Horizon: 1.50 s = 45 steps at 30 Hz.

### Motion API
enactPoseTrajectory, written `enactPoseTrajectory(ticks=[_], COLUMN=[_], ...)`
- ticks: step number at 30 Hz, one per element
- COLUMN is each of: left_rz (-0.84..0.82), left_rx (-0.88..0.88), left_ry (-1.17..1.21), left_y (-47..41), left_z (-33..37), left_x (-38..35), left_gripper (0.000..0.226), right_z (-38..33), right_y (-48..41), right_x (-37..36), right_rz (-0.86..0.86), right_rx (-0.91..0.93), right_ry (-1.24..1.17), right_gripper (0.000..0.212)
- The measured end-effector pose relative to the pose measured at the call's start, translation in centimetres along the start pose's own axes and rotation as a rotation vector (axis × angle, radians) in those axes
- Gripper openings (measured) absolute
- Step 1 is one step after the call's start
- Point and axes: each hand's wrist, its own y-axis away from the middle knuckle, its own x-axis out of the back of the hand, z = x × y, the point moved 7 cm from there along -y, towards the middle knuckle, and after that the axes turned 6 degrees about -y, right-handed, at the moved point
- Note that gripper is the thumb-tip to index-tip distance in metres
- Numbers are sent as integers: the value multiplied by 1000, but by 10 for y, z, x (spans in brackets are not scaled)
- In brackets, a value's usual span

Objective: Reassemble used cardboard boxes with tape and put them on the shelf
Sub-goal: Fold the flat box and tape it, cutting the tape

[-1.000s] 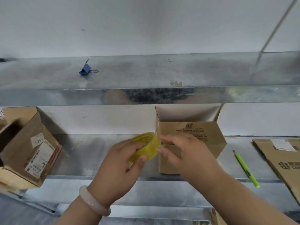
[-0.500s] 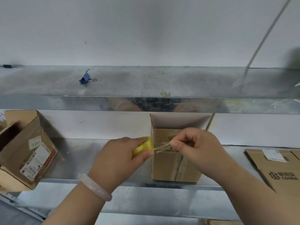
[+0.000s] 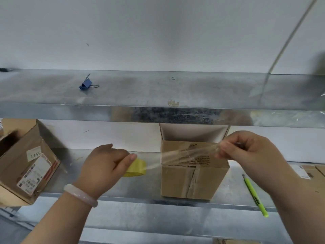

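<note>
The roll point(image 3: 136, 168) of tape was gripped in the left hand point(image 3: 103, 166), with thumb and fingers curled round its yellow rim. A clear strip point(image 3: 184, 154) was drawn from the roll to the right hand point(image 3: 251, 152), where its free end was pinched between thumb and fingertips. The remaining fingers were curled. The strip was held stretched in front of the box point(image 3: 193, 173). Whether it touched the cardboard could not be determined.

The box was stood on the lower shelf point(image 3: 140, 191), between the two hands, with its top open. A vertical seam was seen on its near face.

A second box point(image 3: 26, 164), tilted and labelled, was located at the left end of the same shelf. A green pen point(image 3: 255, 196) was laid near the front edge, to the right of the box. Flat cardboard point(image 3: 314, 175) was seen at the far right, partly hidden by the right arm. A blue clip point(image 3: 86, 84) was laid on the upper shelf point(image 3: 158, 88). A pale bracelet point(image 3: 80, 195) was worn on the left wrist.
</note>
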Motion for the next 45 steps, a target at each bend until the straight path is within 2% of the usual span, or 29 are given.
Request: enactPoseTrajectory(ticks=[4, 10, 11, 13, 14, 16, 17, 20, 22, 25, 26, 29, 30, 35, 39, 45], left_rz=[-10, 61, 62, 50, 41, 29, 27, 22, 32, 25, 24, 50, 49, 59, 44, -6], left_rx=[31, -75, -91, -120, -130, -130, -122, -89, -86, -96, -106, -127, -133, -168, -157, -215], left_ry=[55, -25, -46, -82, -108, -193, -244, -285, -243, -137, -125, -178, -194, -179, -70, -19], left_y=[7, -12, -17, -23, -25, -30, -31, -34, -35, -34, -33, -29, -28, -29, -32, -30], left_z=[-9, 16, 18, 22, 24, 27, 28, 26, 27, 30, 32, 32, 32, 32, 26, 14], left_x=[-10, -13, -13, -15, -16, -18, -18, -16, -14, -13, -13, -19, -23, -34, -31, -30], left_gripper=[57, 62, 64, 65, 64, 60, 59, 63, 66, 63, 59, 46, 46, 49, 46, 55], right_z=[31, 73, 74, 78, 80, 86, 90, 94, 91, 89, 92, 102, 105, 113, 114, 109], right_y=[3, 14, 16, 19, 20, 19, 18, 15, 14, 13, 13, 10, 9, 6, 7, 6], right_x=[10, 29, 29, 32, 34, 38, 40, 42, 44, 46, 46, 44, 44, 40, 40, 48], right_rz=[-10, 103, 104, 111, 125, 140, 152, 135, 123, 105, 105, 105, 116, 122, 143, 148], right_rx=[-125, -237, -237, -232, -238, -248, -252, -259, -248, -243, -256, -316, -335, -357, -337, -321], right_ry=[-47, -135, -167, -186, -196, -221, -218, -208, -217, -252, -262, -298, -296, -258, -251, -220], right_gripper=[11, 13, 22, 54, 54, 22, 13, 11, 20, 56, 57, 16, 12, 11, 13, 14])
